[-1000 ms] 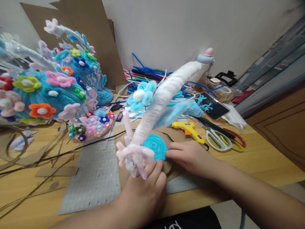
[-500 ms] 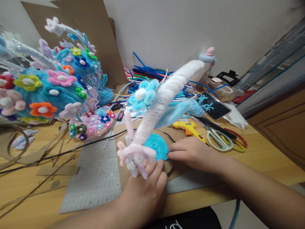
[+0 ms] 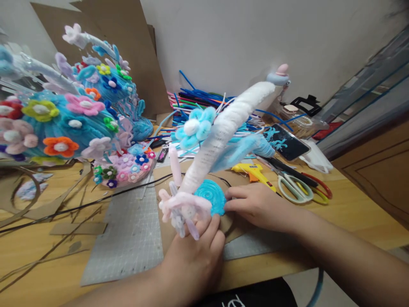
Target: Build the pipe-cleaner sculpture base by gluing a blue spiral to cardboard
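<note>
A flat round coil of turquoise pipe cleaner (image 3: pixel 209 194) lies on brown cardboard in front of me. My left hand (image 3: pixel 200 251) is closed at its near edge, with fingertips touching it; pink and lilac petals partly cover them. At the coil's right edge, my right hand (image 3: pixel 255 204) pinches the rim between thumb and fingers. A white fuzzy wrapped stem (image 3: pixel 220 134) leans up and right across the view, carrying a light-blue flower (image 3: pixel 195 126) and a blue leaf. Its pink flower end (image 3: pixel 187 209) overlaps the left fingers; I cannot tell whether they touch.
A yellow glue gun (image 3: pixel 252 172) and scissors (image 3: pixel 295 187) lie to the right, near a phone (image 3: pixel 287 143). Bundled pipe cleaners (image 3: pixel 198 100) are at the back. Flower-covered blue domes (image 3: pixel 64 123) stand left. A black cable (image 3: pixel 111 192) crosses the cutting mat (image 3: pixel 118 238).
Both hands stay almost in place at the coil. The whole view has shifted slightly, with the white stem and domes appearing a little farther right.
</note>
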Motion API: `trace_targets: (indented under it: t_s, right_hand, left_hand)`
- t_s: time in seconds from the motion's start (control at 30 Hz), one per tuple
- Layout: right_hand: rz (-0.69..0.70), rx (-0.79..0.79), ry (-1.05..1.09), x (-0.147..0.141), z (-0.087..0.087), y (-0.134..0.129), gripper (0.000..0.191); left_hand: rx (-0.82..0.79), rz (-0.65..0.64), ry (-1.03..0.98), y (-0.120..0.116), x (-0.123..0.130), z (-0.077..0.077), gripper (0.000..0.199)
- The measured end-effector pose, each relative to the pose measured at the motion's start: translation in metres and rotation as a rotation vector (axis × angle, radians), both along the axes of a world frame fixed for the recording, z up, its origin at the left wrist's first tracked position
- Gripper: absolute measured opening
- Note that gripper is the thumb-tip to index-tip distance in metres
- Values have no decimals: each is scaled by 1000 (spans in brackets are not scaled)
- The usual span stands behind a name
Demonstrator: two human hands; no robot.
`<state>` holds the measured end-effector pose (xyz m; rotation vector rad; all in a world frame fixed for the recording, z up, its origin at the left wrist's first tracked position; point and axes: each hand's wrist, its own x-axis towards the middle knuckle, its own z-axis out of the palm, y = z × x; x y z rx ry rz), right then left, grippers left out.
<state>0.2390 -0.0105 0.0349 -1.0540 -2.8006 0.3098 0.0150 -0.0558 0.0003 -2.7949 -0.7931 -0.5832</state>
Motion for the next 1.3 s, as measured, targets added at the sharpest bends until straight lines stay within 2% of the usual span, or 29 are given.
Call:
trace_targets:
  t_s: [0.13, 0.3, 0.57, 0.77, 1.0, 1.07, 1.17, 1.3]
  right_hand:
    - [-163, -208, 123, -3, 1, -4, 12]
    - [-427, -347, 221, -9, -5, -5, 9]
    - [-531, -383, 225, -8, -12, -3, 7]
    - [-547, -389, 178, -9, -9, 2, 6]
    - [-473, -299, 89, -12, -1, 5, 9]
    - [-472, -288, 75, -12, 1, 5, 10]
    - [-461, -296, 63, -13, 3, 6, 11]
    - [-448, -341, 54, -12, 3, 9, 6]
  left_hand:
    - [19, -32, -9, 1, 1, 1, 9]
    - [30, -33, -4, 2, 0, 3, 10]
    - [-3, -35, 13, 1, -1, 4, 9]
    - [-4, -39, 12, 2, 0, 4, 8]
    - [34, -68, 30, 1, -7, 1, 13]
    - [30, -113, 21, 0, -10, 2, 17]
    - [-8, -196, 49, -1, -11, 5, 18]
    - [-107, -226, 70, -1, -10, 8, 10]
